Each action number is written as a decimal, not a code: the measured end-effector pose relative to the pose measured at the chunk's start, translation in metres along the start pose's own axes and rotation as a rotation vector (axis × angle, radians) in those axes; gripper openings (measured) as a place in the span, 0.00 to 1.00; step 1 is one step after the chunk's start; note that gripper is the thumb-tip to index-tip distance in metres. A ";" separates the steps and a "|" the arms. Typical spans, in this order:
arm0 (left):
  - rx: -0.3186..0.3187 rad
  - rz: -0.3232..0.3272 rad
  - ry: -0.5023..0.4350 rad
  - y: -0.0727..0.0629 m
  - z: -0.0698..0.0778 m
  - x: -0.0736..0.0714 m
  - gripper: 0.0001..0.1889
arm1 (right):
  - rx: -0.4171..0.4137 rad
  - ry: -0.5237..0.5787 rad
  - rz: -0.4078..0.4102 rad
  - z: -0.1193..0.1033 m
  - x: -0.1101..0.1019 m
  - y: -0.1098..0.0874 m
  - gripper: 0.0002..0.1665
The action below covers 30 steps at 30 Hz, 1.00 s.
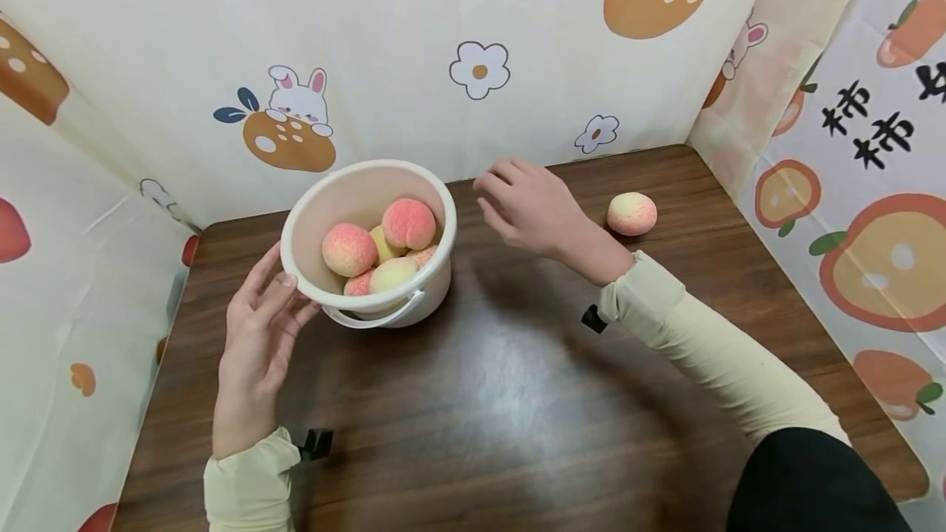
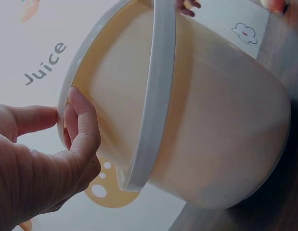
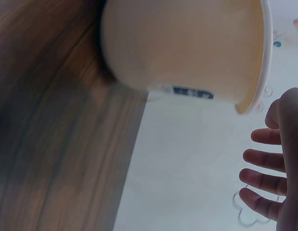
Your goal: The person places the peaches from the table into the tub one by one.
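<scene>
A white plastic bucket point(image 1: 436, 290) stands near the back of the table, its handle point(image 2: 161, 91) lowered against the side. Inside it lie several pink and yellow peaches point(image 1: 409, 224). My left hand point(image 1: 259, 335) pinches the bucket's rim at the left; in the left wrist view the thumb and fingers sit on either side of the rim. Just right of the bucket, my right hand point(image 1: 535, 212) hovers with loosely bent fingers and nothing in them. One more peach point(image 1: 631, 213) rests on the table beyond the right wrist.
The dark wooden table point(image 1: 473, 433) is bounded at the back by a white curtain point(image 1: 399, 31) printed with rabbits, fruit and flowers. Another printed curtain point(image 1: 850, 212) hangs along the right side. A label point(image 3: 192, 92) shows on the bucket's outer wall.
</scene>
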<state>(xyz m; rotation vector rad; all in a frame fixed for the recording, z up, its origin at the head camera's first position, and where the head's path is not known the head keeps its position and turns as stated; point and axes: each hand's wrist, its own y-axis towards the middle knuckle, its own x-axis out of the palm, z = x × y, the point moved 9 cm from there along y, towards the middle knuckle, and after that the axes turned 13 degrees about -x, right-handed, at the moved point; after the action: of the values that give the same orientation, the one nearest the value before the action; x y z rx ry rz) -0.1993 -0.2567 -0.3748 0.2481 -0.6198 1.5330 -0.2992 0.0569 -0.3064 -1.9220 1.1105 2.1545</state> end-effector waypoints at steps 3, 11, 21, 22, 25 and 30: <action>-0.004 -0.001 -0.002 0.001 -0.001 0.000 0.31 | 0.027 -0.016 -0.016 0.011 0.000 -0.013 0.13; -0.004 0.007 0.003 0.001 0.000 0.000 0.30 | 0.090 -0.062 -0.038 0.033 0.000 -0.041 0.14; -0.019 0.005 0.005 0.001 -0.002 0.000 0.31 | 0.187 -0.094 -0.051 0.055 0.003 -0.077 0.15; -0.021 0.004 0.002 0.001 -0.002 0.000 0.31 | 0.198 -0.098 -0.056 0.058 0.004 -0.081 0.16; -0.018 0.005 -0.003 0.001 -0.002 0.000 0.31 | 0.237 -0.107 -0.075 0.066 0.004 -0.090 0.17; -0.009 0.004 -0.011 0.001 -0.001 0.000 0.30 | 0.305 -0.137 -0.101 0.080 0.004 -0.105 0.18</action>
<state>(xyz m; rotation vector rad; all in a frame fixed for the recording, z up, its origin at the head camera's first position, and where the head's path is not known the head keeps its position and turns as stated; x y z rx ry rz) -0.2002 -0.2560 -0.3755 0.2486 -0.6358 1.5334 -0.3175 0.1750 -0.3614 -1.6376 1.2056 1.9025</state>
